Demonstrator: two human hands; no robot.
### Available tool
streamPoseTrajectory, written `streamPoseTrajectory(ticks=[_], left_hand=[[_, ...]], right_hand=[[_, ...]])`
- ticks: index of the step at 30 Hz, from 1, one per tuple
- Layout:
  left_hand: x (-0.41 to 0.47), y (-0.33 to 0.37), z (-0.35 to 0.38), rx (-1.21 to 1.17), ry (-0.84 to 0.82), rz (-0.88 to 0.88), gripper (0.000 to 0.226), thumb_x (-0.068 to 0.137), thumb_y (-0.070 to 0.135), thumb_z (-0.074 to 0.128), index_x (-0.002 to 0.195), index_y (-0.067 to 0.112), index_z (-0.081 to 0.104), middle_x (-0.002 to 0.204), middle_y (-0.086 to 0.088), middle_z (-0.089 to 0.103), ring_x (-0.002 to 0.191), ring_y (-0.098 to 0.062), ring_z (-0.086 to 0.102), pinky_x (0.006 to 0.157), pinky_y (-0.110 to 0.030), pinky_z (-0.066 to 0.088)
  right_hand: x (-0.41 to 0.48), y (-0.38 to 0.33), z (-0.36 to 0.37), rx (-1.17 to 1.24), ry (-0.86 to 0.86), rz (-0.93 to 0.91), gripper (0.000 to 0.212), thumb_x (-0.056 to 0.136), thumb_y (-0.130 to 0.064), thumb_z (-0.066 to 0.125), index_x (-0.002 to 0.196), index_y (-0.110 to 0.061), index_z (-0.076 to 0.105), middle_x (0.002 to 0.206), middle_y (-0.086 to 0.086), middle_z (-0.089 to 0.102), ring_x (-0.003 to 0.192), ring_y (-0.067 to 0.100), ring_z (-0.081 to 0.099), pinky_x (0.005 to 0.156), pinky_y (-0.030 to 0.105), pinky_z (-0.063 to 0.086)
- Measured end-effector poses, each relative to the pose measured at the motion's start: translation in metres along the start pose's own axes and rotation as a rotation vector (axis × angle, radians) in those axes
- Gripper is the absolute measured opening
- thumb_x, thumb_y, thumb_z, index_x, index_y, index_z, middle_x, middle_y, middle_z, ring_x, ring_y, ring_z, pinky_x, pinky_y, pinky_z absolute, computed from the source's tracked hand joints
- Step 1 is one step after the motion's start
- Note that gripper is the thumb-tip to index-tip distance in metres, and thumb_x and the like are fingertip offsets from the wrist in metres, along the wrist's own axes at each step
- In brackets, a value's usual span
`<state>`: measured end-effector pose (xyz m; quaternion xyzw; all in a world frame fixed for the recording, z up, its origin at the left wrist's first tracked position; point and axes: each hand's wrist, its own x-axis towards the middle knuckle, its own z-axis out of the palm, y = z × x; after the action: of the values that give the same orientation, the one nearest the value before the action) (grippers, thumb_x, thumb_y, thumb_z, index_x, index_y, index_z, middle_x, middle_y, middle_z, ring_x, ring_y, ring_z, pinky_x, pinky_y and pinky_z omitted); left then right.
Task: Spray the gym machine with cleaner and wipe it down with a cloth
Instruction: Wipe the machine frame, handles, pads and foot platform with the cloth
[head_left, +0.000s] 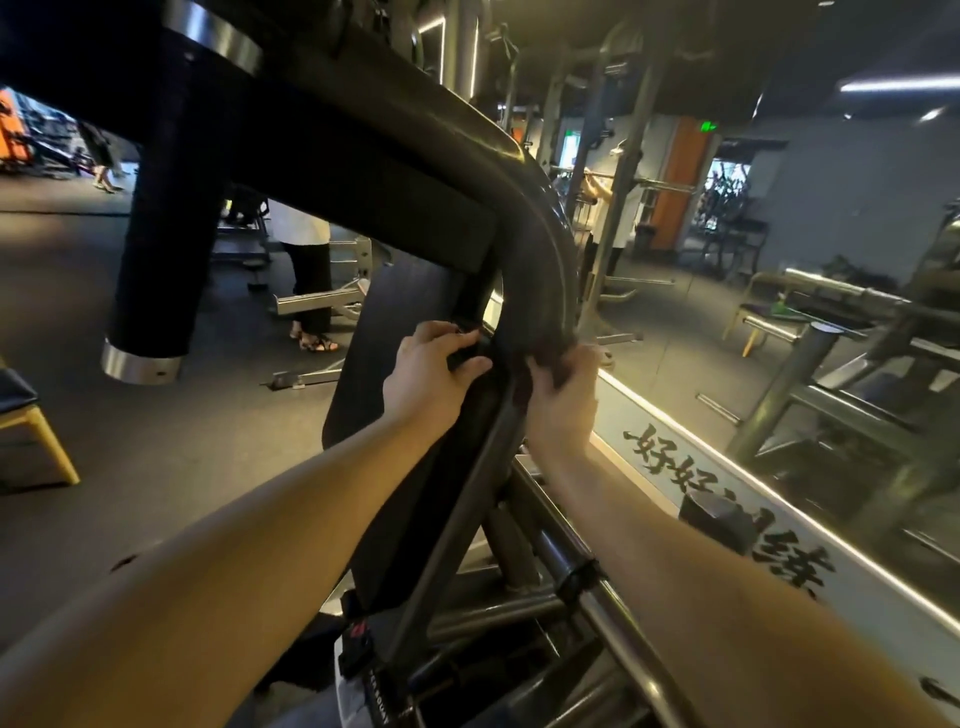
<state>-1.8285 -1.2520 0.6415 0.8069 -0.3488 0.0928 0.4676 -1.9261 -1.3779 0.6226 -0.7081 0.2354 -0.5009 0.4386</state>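
Left hand curls round the machine frame; right hand, at its 3 o'clock, clutches a dark cloth.

Left hand showing bare, fingers and thumb uncovered. Left forearm, behind that hand, showing bare along whole visible length, wrist included. Right hand showing bare too, knuckles uncovered. Right forearm, behind that hand, showing bare along whole visible length; any sleeve falling outside frame, past both forearms
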Motion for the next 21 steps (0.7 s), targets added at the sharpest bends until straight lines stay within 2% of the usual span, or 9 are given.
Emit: streamPoseTrajectory(ticks=[3, 5, 8, 9, 11, 13, 15, 19, 21], left_hand=[[-0.001, 0.004, -0.002, -0.015, -0.006, -0.021, 0.048, 0.095, 0.046, 0.067, 0.141, 0.036, 0.057, 0.143, 0.016, 0.044, 0.132, -0.009, 0.045, 0.107, -0.046, 0.049], [-0.002, 0.007, -0.003, -0.026, -0.009, -0.029, 0.048, 0.096, 0.045, 0.067, 0.142, 0.034, 0.057, 0.144, 0.014, 0.044, 0.133, -0.011, 0.045, 0.107, -0.046, 0.049], [-0.004, 0.009, -0.003, -0.012, -0.018, -0.026, 0.048, 0.097, 0.045, 0.065, 0.142, 0.032, 0.056, 0.143, 0.012, 0.044, 0.132, -0.012, 0.045, 0.106, -0.045, 0.05], [-0.004, 0.009, -0.003, -0.005, -0.02, -0.024, 0.048, 0.097, 0.046, 0.064, 0.143, 0.032, 0.056, 0.143, 0.011, 0.044, 0.132, -0.013, 0.044, 0.106, -0.045, 0.05], [-0.003, 0.008, -0.004, 0.004, -0.023, -0.014, 0.049, 0.098, 0.046, 0.063, 0.143, 0.031, 0.056, 0.144, 0.01, 0.044, 0.133, -0.013, 0.043, 0.106, -0.044, 0.05], [-0.003, 0.007, -0.004, 0.011, -0.022, -0.005, 0.049, 0.098, 0.046, 0.063, 0.144, 0.031, 0.055, 0.145, 0.009, 0.044, 0.134, -0.014, 0.042, 0.106, -0.043, 0.05], [-0.004, 0.007, -0.004, 0.009, -0.019, -0.01, 0.049, 0.098, 0.046, 0.063, 0.144, 0.031, 0.055, 0.145, 0.009, 0.044, 0.134, -0.014, 0.042, 0.106, -0.042, 0.049], [-0.005, 0.007, -0.002, -0.001, -0.011, -0.003, 0.047, 0.099, 0.044, 0.063, 0.144, 0.031, 0.055, 0.147, 0.009, 0.043, 0.136, -0.014, 0.04, 0.105, -0.039, 0.046], [-0.006, 0.008, -0.002, 0.002, 0.001, 0.005, 0.047, 0.099, 0.042, 0.063, 0.144, 0.031, 0.055, 0.147, 0.009, 0.043, 0.136, -0.013, 0.04, 0.105, -0.037, 0.044]], right_hand=[[-0.02, 0.014, -0.003, 0.011, -0.085, 0.15, 0.019, 0.099, -0.021, 0.066, 0.114, -0.021, 0.054, 0.097, -0.017, 0.061, 0.093, 0.002, 0.065, 0.08, 0.026, 0.055], [-0.006, -0.001, -0.008, 0.004, -0.056, 0.136, 0.02, 0.096, -0.023, 0.07, 0.109, -0.02, 0.055, 0.096, -0.013, 0.061, 0.094, 0.005, 0.063, 0.071, 0.018, 0.045], [0.037, -0.056, -0.018, 0.06, -0.031, -0.047, 0.025, 0.093, -0.016, 0.072, 0.109, -0.021, 0.054, 0.099, -0.015, 0.059, 0.089, -0.01, 0.056, 0.07, 0.007, 0.043], [0.05, -0.076, -0.019, 0.038, -0.039, -0.125, 0.026, 0.092, -0.013, 0.073, 0.107, -0.02, 0.053, 0.103, -0.013, 0.06, 0.089, -0.009, 0.055, 0.073, 0.004, 0.044], [0.067, -0.102, -0.018, -0.058, -0.071, -0.277, 0.028, 0.091, -0.012, 0.073, 0.104, -0.023, 0.052, 0.119, -0.002, 0.063, 0.101, 0.001, 0.059, 0.081, 0.011, 0.051], [0.07, -0.104, -0.014, -0.095, -0.084, -0.348, 0.029, 0.092, -0.011, 0.071, 0.104, -0.027, 0.049, 0.131, 0.003, 0.061, 0.112, 0.014, 0.061, 0.085, 0.017, 0.054], [0.061, -0.087, -0.01, -0.075, -0.041, -0.296, 0.028, 0.093, -0.011, 0.068, 0.108, -0.025, 0.049, 0.125, 0.001, 0.063, 0.111, 0.018, 0.063, 0.086, 0.027, 0.056], [0.017, -0.037, -0.001, -0.014, 0.046, -0.047, 0.033, 0.096, -0.024, 0.068, 0.12, -0.03, 0.046, 0.107, -0.014, 0.062, 0.103, 0.01, 0.065, 0.087, 0.029, 0.055], [-0.011, -0.015, 0.002, -0.018, 0.019, 0.093, 0.028, 0.098, -0.025, 0.067, 0.117, -0.028, 0.047, 0.099, -0.018, 0.062, 0.097, 0.008, 0.065, 0.088, 0.034, 0.056]])
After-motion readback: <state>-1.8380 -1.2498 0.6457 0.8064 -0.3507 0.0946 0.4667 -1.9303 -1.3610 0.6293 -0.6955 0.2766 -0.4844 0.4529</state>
